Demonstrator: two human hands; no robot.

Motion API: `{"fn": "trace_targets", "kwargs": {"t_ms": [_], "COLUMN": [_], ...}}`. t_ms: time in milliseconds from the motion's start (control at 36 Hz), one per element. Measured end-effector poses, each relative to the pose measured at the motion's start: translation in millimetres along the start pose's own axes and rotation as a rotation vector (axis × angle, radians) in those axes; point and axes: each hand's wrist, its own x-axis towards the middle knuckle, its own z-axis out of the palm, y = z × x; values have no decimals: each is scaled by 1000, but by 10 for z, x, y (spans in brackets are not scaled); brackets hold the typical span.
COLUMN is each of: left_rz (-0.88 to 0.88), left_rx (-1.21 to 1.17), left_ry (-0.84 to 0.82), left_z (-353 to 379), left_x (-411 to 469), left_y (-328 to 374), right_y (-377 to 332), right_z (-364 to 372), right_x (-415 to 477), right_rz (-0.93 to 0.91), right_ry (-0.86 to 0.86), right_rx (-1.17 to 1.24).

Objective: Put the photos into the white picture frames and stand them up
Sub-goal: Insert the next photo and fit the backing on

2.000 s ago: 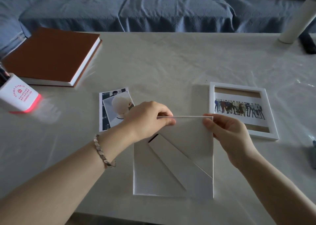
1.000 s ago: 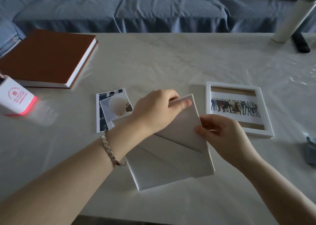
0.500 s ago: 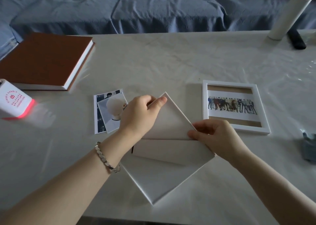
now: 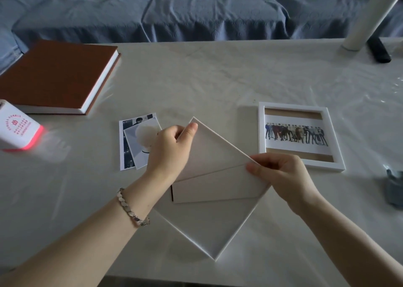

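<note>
A white picture frame (image 4: 209, 228) lies back side up near the table's front edge, turned like a diamond. Its white back panel (image 4: 213, 153) is lifted at the far corner, and the stand flap (image 4: 218, 186) shows on it. My left hand (image 4: 170, 149) pinches the panel's far corner. My right hand (image 4: 281, 175) pinches its right corner. Two loose photos (image 4: 136, 140) lie stacked to the left, partly hidden by my left hand. A second white frame (image 4: 299, 138) lies flat at the right with a group photo inside.
A brown book (image 4: 54, 75) lies at the far left, with a white and red box (image 4: 18, 129) in front of it. A white bottle (image 4: 368, 18) and a dark remote (image 4: 378, 51) stand at the far right. A grey object (image 4: 394, 188) sits at the right edge. A blue sofa lies beyond the table.
The frame has been rotated from square-on into a diamond position on the table. Both hands have shifted along the back panel's edges and keep its far corner raised.
</note>
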Motion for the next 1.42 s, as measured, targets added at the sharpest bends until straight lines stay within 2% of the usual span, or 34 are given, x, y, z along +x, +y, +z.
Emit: {"fn": "trace_targets", "kwargs": {"t_ms": [56, 111, 194, 250, 333, 417, 500, 611, 833, 972, 1083, 1306, 1417], "left_rz": [143, 420, 820, 924, 774, 625, 499, 403, 232, 180, 132, 120, 68], "left_rx": [211, 446, 549, 574, 472, 400, 406, 418, 380, 381, 371, 443, 416], "left_ry": [43, 92, -21, -164, -261, -198, -146, -192, -247, -258, -201, -195, -205], "left_z": [-32, -41, -31, -29, -50, -52, -26, 14, 63, 90, 80, 129, 98], "left_x": [-32, -33, -20, -56, -118, -114, -101, -135, -84, -21, 11, -35, 2], "left_y": [14, 34, 140, 255, 381, 408, 369, 324, 276, 255, 204, 206, 178], "right_y": [-45, -104, -246, -344, -383, -306, -194, -64, -12, 11, 124, 292, 287], "right_z": [-5, -22, -47, -57, -87, -117, -97, -35, 89, 51, 12, 100, 97], "right_x": [22, 43, 74, 91, 127, 134, 102, 73, 142, 177, 76, 52, 69], "right_rz": [-16, -44, -108, -172, -233, -173, -120, -58, -84, -8, 44, 66, 30], "right_ry": [-53, -93, -143, -158, -94, -23, -26, 24, 72, -8, -119, 19, -32], "right_rx": [-21, -83, -196, -235, -220, -49, -49, 30, 80, 73, 9, -55, -80]}}
